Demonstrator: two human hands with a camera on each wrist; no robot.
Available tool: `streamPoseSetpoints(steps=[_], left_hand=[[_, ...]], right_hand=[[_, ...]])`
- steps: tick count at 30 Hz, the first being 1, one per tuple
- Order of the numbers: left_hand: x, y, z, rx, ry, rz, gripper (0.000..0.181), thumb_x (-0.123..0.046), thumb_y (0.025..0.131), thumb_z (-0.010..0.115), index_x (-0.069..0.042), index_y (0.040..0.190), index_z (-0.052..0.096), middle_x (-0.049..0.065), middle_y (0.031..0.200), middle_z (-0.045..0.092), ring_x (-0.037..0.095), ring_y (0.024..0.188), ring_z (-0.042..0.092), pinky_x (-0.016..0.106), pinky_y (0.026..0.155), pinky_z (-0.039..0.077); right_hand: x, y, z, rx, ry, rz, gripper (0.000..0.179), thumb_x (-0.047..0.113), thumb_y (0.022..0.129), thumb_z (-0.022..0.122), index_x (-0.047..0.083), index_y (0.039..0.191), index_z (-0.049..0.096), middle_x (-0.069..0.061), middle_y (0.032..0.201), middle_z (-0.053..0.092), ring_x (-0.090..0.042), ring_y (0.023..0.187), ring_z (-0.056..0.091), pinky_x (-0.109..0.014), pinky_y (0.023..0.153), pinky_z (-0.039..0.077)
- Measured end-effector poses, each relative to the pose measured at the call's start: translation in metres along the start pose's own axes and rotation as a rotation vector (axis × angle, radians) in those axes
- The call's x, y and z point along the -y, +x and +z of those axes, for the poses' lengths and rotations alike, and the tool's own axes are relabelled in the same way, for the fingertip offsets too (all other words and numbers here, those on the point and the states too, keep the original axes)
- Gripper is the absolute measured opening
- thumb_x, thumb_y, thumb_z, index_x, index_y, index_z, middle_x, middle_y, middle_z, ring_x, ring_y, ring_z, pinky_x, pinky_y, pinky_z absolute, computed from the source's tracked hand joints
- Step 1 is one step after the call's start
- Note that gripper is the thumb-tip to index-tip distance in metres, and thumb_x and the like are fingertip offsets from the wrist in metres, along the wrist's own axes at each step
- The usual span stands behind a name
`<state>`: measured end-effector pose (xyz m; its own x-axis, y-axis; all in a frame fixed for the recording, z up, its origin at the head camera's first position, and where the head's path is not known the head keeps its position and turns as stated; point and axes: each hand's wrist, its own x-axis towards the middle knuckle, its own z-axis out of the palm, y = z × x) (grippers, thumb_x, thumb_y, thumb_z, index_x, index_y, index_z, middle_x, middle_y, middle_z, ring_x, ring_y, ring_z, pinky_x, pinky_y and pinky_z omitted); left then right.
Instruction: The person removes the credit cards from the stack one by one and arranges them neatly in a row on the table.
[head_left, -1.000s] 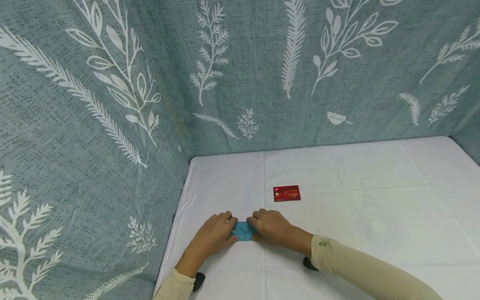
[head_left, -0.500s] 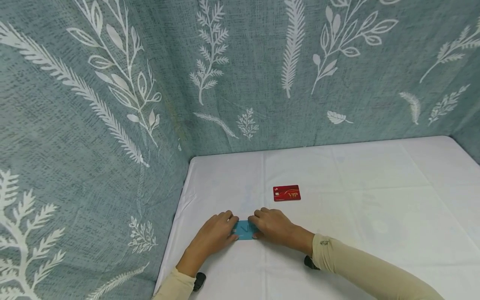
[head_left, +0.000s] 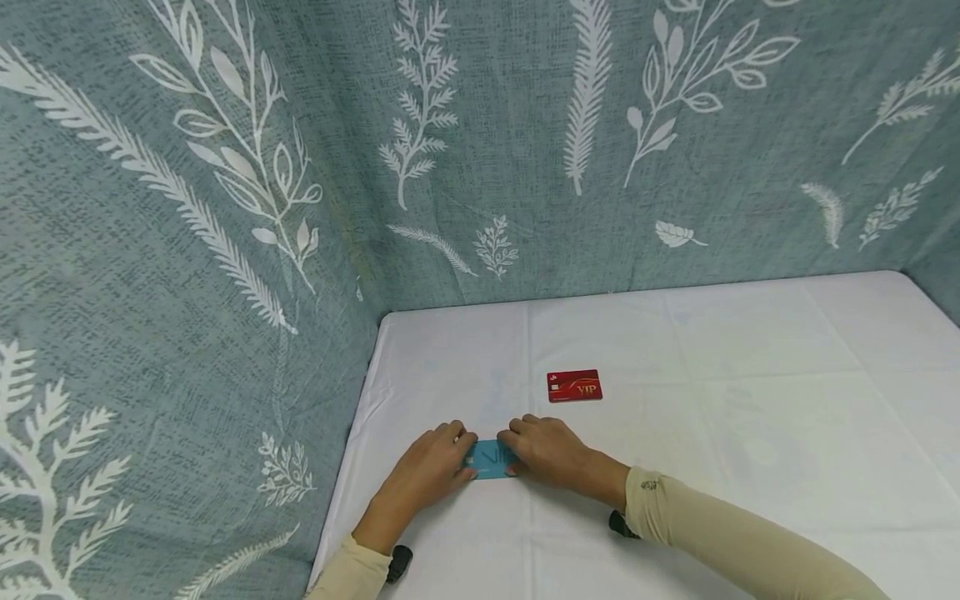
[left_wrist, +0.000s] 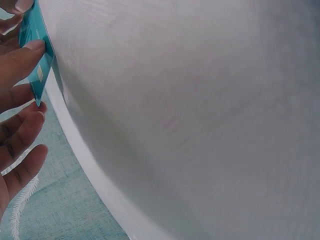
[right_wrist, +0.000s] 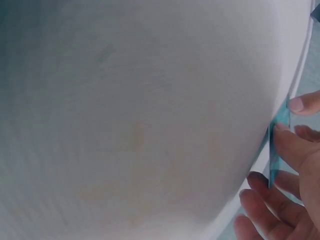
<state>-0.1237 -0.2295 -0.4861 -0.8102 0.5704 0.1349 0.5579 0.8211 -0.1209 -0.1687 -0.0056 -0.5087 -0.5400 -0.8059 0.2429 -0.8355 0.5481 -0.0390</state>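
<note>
A blue plastic card (head_left: 491, 460) with dark lettering and a small chip lies between both hands, close over the white table. My left hand (head_left: 431, 467) pinches its left end, thumb at the near edge and fingers at the far edge. At the other end my right hand (head_left: 547, 454) pinches it the same way, covering part of the lettering. In the left wrist view the blue card (left_wrist: 37, 60) shows between thumb and fingers, its corner pointing down. The right wrist view shows the blue card (right_wrist: 278, 135) nearly edge-on, held by thumb and fingers.
A red VIP card (head_left: 574, 386) lies flat on the white tablecloth (head_left: 750, 433), beyond the right hand. Blue-green fabric with white leaf prints (head_left: 487, 150) hangs behind the table and along its left side.
The blue card and the right hand have shifted very slightly to the right and away from the body. Both hands keep their pinch; the red card stays put.
</note>
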Motion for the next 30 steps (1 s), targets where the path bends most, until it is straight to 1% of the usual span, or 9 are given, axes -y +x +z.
streamPoseSetpoints(steps=[12, 17, 23, 30], left_hand=[[-0.0007, 0.0004, 0.0016, -0.007, -0.013, -0.007, 0.047, -0.037, 0.080, 0.084, -0.010, 0.114, 0.069, 0.002, 0.099, 0.061, 0.014, 0.082, 0.058, 0.028, 0.071, 0.052], [-0.0006, -0.0003, 0.0021, -0.012, -0.020, -0.010, 0.047, -0.037, 0.080, 0.084, -0.010, 0.114, 0.069, 0.003, 0.100, 0.061, 0.014, 0.082, 0.058, 0.027, 0.070, 0.052], [-0.0002, -0.0001, 0.0036, -0.013, -0.002, 0.002, 0.048, -0.037, 0.080, 0.084, -0.008, 0.115, 0.069, 0.004, 0.100, 0.061, 0.014, 0.083, 0.058, 0.028, 0.070, 0.051], [-0.0007, -0.0002, 0.0044, -0.022, 0.003, 0.011, 0.049, -0.038, 0.078, 0.085, -0.007, 0.113, 0.070, 0.004, 0.099, 0.062, 0.015, 0.082, 0.059, 0.028, 0.070, 0.052]], right_hand=[[-0.0004, -0.0003, 0.0006, 0.010, 0.006, 0.012, 0.048, 0.044, 0.083, 0.080, 0.012, 0.118, 0.071, -0.001, 0.100, 0.073, -0.012, 0.086, 0.066, -0.024, 0.076, 0.058], [-0.0008, -0.0004, 0.0020, 0.000, 0.005, 0.012, 0.048, 0.044, 0.083, 0.080, 0.012, 0.117, 0.072, -0.001, 0.101, 0.072, -0.013, 0.087, 0.066, -0.024, 0.075, 0.058], [-0.0003, -0.0005, 0.0010, -0.011, -0.002, 0.021, 0.047, 0.043, 0.082, 0.081, 0.011, 0.115, 0.072, -0.002, 0.100, 0.070, -0.012, 0.085, 0.063, -0.023, 0.074, 0.057], [0.0010, -0.0008, 0.0016, 0.008, 0.011, 0.033, 0.047, 0.044, 0.082, 0.080, 0.011, 0.115, 0.073, -0.002, 0.102, 0.070, -0.013, 0.087, 0.064, -0.024, 0.076, 0.058]])
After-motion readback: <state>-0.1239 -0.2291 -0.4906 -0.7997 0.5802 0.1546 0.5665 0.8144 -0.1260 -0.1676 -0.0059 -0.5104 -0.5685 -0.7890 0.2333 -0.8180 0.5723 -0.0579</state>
